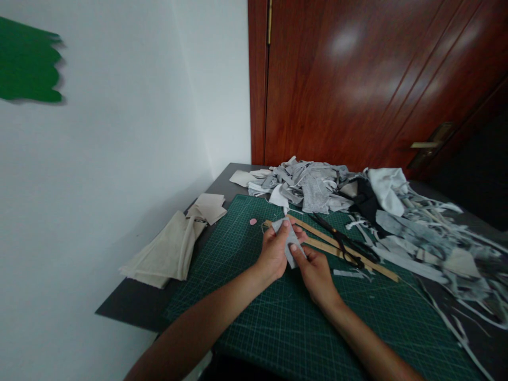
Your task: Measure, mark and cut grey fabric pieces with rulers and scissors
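Note:
Both my hands hold a small grey piece of fabric (291, 247) above the green cutting mat (222, 296). My left hand (274, 248) grips its upper left part, thumb on top and fingers behind. At the lower right edge, my right hand (315, 272) pinches it with the thumb pressed on the face. Just beyond the hands lie black-handled scissors (339, 238) across two wooden rulers or strips (381, 268). A small pink disc (253, 221), perhaps tailor's chalk, rests on the mat left of the fabric.
A heap of grey and white fabric scraps (313, 185) lines the back, and more scraps (428, 238) spread along the right. Folded beige cloth (166, 251) lies at the left edge by the white wall. A wooden door (337, 95) stands behind the table.

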`<state>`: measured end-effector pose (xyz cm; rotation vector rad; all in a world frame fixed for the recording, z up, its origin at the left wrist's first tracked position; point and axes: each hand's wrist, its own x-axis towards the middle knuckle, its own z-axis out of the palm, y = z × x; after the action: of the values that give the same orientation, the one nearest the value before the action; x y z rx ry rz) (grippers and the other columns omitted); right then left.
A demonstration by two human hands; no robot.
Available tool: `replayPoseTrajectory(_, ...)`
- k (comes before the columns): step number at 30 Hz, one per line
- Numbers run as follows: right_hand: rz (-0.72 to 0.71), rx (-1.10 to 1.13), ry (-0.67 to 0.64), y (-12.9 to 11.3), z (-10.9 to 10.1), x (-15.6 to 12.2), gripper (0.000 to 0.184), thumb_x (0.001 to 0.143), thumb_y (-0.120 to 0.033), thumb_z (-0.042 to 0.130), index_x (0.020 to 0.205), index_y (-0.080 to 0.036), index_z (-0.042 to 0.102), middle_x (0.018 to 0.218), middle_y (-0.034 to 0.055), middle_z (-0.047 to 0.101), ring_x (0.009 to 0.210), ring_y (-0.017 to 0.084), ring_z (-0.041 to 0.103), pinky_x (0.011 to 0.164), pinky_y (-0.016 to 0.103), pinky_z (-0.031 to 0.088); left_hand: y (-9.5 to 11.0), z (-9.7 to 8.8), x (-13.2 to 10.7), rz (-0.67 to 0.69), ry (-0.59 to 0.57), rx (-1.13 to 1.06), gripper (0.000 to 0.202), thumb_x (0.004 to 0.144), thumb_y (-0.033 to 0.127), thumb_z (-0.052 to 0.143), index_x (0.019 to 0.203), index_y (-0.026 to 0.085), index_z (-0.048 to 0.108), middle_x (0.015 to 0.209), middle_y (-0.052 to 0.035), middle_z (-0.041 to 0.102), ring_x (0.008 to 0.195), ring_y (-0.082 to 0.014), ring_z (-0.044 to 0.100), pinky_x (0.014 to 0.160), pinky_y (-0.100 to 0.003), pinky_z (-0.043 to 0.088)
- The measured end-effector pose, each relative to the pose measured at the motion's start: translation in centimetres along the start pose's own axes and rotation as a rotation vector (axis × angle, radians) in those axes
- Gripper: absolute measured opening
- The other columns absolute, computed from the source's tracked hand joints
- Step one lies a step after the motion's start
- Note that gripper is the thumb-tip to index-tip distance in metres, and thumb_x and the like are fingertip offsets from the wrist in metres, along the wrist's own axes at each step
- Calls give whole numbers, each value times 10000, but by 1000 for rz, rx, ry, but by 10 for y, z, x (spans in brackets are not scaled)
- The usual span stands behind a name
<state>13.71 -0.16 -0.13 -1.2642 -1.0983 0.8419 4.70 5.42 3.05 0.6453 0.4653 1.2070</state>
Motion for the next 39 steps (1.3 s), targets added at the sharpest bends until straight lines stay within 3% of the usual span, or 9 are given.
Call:
replayPoseTrajectory(8, -1, -21, 27, 1, 2, 1, 454, 842, -615, 735, 691, -193, 658, 614, -17, 567, 571, 158, 464, 544, 290, 378, 5, -1, 3, -2, 51, 28, 543, 664, 517, 948, 949, 109, 732, 830, -85, 761, 857, -278, 776, 958, -474, 585)
replayPoseTrajectory(14, 14, 201, 110, 2, 3, 4, 538, 692, -537, 904, 1053, -212, 672, 917, 45, 756, 790, 232, 663, 723, 345, 528, 13, -2, 10, -38, 43, -64, 411, 757, 430, 911, 954, 121, 724, 908, -101, 773, 958, -283, 771, 1056, -511, 548)
replayPoseTrajectory(19, 27, 165, 70, 6, 2, 6, 407, 721, -569, 862, 713, -204, 682, 679, 5, 676, 644, 187, 566, 673, 327, 460, 22, -4, 15, -55, 24, -87, 326, 826, 385, 861, 956, 124, 716, 923, -104, 766, 983, -284, 766, 1101, -541, 517)
replayPoseTrajectory(25, -20, 42, 61, 8, 3, 6, 439, 806, -628, 758, 716, -234, 585, 570, -46, 538, 533, 155, 457, 531, 289, 373, 26, -9, 22, -22, 83, -86, 249, 871, 339, 820, 929, 124, 707, 908, -104, 766, 962, -264, 768, 1098, -525, 529)
replayPoseTrajectory(28, -98, -33, 9, 10, 3, 1, 345, 904, -562, 694, 844, -247, 567, 619, -49, 545, 521, 155, 469, 498, 285, 366, 24, -9, 22, -39, 103, -67, 200, 920, 316, 765, 925, 127, 701, 889, -97, 760, 995, -269, 768, 1092, -527, 535)
replayPoseTrajectory(32, -150, -65, -147, 10, -5, 0, 433, 1007, -513, 578, 1351, -252, 543, 758, -8, 649, 525, 178, 533, 482, 299, 418, 26, -9, 23, -80, 112, -11, 191, 917, 303, 766, 929, 124, 700, 874, -104, 754, 1013, -294, 768, 1055, -537, 556)
replayPoseTrajectory(35, -360, -271, -274, 7, -21, 5, 595, 1033, -521, 539, 1553, -253, 428, 1094, 107, 743, 834, 265, 712, 731, 388, 577, 31, -15, 29, -131, 115, 1, 199, 880, 297, 807, 917, 135, 698, 880, -101, 756, 994, -289, 769, 1014, -517, 582)
replayPoseTrajectory(37, -606, -487, -295, 5, -34, 10, 725, 984, -556, 625, 1594, -244, 387, 1395, 168, 654, 1192, 355, 659, 1007, 514, 530, 33, -22, 34, -186, 96, 6, 190, 863, 282, 822, 908, 144, 700, 877, -96, 755, 976, -281, 769, 991, -502, 596)
replayPoseTrajectory(39, -823, -686, -304, 4, -43, 16, 771, 953, -515, 698, 1607, -263, 376, 1491, 179, 594, 1346, 386, 566, 1128, 587, 427, 34, -27, 38, -226, 57, 0, 171, 848, 253, 832, 892, 148, 704, 841, -88, 750, 926, -271, 772, 953, -487, 614)
